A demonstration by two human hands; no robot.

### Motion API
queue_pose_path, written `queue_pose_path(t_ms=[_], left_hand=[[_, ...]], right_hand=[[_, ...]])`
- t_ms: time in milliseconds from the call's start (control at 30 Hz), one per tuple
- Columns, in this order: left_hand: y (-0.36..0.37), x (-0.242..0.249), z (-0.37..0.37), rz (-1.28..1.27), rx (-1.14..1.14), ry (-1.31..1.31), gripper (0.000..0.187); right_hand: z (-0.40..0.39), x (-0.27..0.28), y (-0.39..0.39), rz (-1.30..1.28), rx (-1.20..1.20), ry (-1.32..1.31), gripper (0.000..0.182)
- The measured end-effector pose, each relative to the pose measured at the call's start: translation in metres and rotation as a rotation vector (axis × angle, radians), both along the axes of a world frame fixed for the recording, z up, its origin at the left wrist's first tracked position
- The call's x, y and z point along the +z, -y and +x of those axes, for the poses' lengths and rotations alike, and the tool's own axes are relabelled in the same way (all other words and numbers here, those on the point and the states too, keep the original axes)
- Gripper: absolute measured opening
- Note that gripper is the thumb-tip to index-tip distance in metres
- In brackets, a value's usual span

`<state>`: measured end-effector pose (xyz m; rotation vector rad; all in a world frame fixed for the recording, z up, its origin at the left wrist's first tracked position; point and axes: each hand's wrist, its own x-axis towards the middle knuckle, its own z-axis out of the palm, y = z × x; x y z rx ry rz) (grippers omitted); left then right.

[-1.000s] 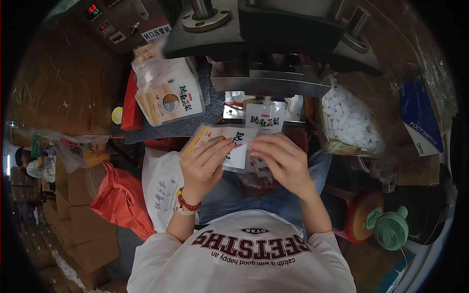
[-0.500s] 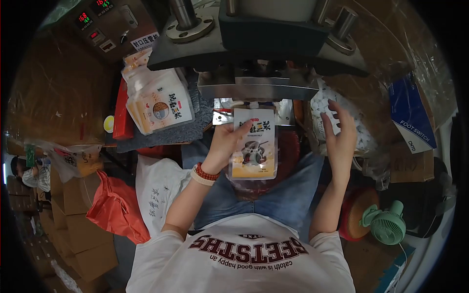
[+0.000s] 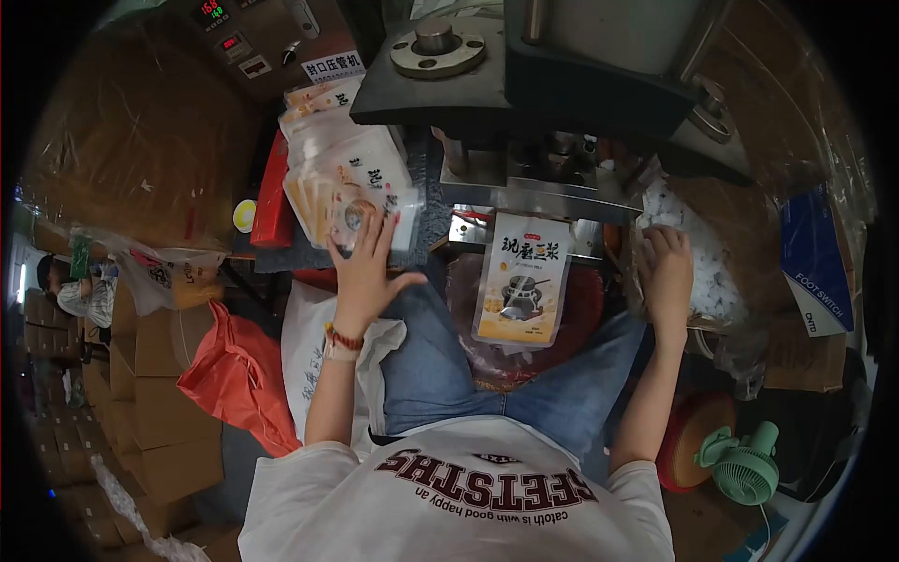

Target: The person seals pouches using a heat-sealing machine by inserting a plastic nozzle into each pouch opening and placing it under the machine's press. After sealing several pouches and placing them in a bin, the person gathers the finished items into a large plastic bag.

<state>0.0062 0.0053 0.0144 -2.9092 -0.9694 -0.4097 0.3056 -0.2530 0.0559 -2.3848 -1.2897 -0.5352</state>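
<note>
A printed stand-up pouch (image 3: 523, 281) hangs below the metal edge of the press (image 3: 552, 199), with neither hand on it. My left hand (image 3: 363, 286) has its fingers spread, the tips over a stack of similar pouches (image 3: 323, 155) on the left. My right hand (image 3: 667, 276) is at the near side of a pile of small white plastic pieces (image 3: 704, 258). Its fingers are curled, and what may be between them is hidden.
The press's dark head (image 3: 599, 70) overhangs the work spot. A red box (image 3: 273, 201) flanks the pouch stack, on a grey cloth (image 3: 318, 260). To the right are a blue foot-switch box (image 3: 813, 258) and a green fan (image 3: 747, 468). A red bag (image 3: 239, 375) lies at left.
My left hand has let go of the pouch at the press and moved left to the stack. My right hand has lowered onto the white pieces. The view has shifted slightly.
</note>
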Motion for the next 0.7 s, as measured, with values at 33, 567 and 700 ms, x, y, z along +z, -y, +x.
queue_pose_path(t_ms=[33, 567, 700], left_hand=[[0.006, 0.002, -0.009, 0.035, -0.106, 0.07, 0.067], [0.092, 0.075, 0.022, -0.539, -0.605, 0.637, 0.027], [0.098, 0.039, 0.049, -1.009, -0.404, 0.626, 0.016]], right_hand=[[-0.002, 0.004, 0.0, 0.14, -0.029, -0.099, 0.019], [-0.099, 0.039, -0.034, 0.436, 0.868, -0.553, 0.037], [-0.096, 0.031, -0.03, 0.343, 0.579, -0.668, 0.049]])
